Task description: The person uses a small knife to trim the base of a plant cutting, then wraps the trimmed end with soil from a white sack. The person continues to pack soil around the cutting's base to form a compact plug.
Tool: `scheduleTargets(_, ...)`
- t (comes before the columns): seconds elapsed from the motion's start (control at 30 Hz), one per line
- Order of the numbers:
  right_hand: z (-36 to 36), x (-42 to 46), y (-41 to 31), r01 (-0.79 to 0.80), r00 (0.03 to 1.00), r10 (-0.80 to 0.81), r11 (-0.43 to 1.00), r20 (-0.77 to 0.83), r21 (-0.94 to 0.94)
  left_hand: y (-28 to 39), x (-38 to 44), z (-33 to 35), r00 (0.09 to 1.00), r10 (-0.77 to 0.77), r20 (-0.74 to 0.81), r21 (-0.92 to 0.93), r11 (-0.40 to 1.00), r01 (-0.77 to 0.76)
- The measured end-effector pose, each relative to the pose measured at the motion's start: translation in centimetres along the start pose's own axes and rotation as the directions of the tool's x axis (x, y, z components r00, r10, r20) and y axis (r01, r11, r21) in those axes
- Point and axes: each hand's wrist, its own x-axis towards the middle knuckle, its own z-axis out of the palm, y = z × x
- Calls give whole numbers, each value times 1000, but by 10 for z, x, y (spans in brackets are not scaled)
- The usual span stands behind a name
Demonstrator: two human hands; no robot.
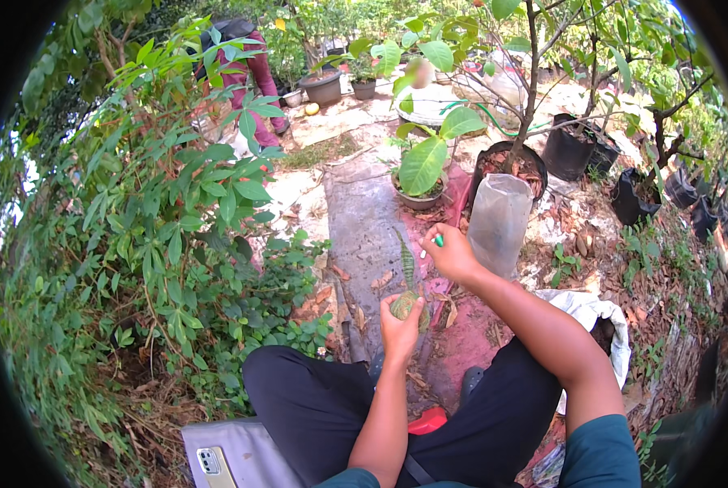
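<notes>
My left hand (398, 332) grips a round ball (405, 305) that looks wrapped in green and brown strands. From its top rises a narrow, banded green leaf (406, 262), like that of a snake plant. Higher and to the right, my right hand (452, 253) pinches a small green-and-white item (439, 241), possibly a thread spool; the fingers partly hide it. The right hand is apart from the ball. Whether a thread runs between the two hands cannot be made out.
A clear plastic bag (501, 219) stands beyond my right forearm, before a black pot (489, 155) with a small tree. A white sack (583, 305) lies by my right knee, a red object (428, 421) between my legs, a phone (214, 466) at left. Another person (257, 73) bends over behind shrubs.
</notes>
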Motion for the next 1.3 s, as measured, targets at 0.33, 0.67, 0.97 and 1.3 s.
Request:
scheduleTargets(0.33, 71, -84, -37, 274, 685, -412, 910, 601, 311, -21, 29, -61, 983, 106, 151, -851, 520, 74)
scheduleTargets(0.67, 49, -60, -34, -124, 354, -176, 964, 919, 233, 26, 23, -60, 953, 114, 279, -960, 19, 279)
scheduleTargets(0.97, 21, -32, -31, -416, 656, 41, 853, 754, 315, 37, 3, -44, 878, 312, 363, -932, 137, 336)
scheduleTargets(1.3, 6, -22, -30, -450, 836, 237, 813, 495, 370, 33, -3, -32, 775, 100, 624, -773, 219, 595)
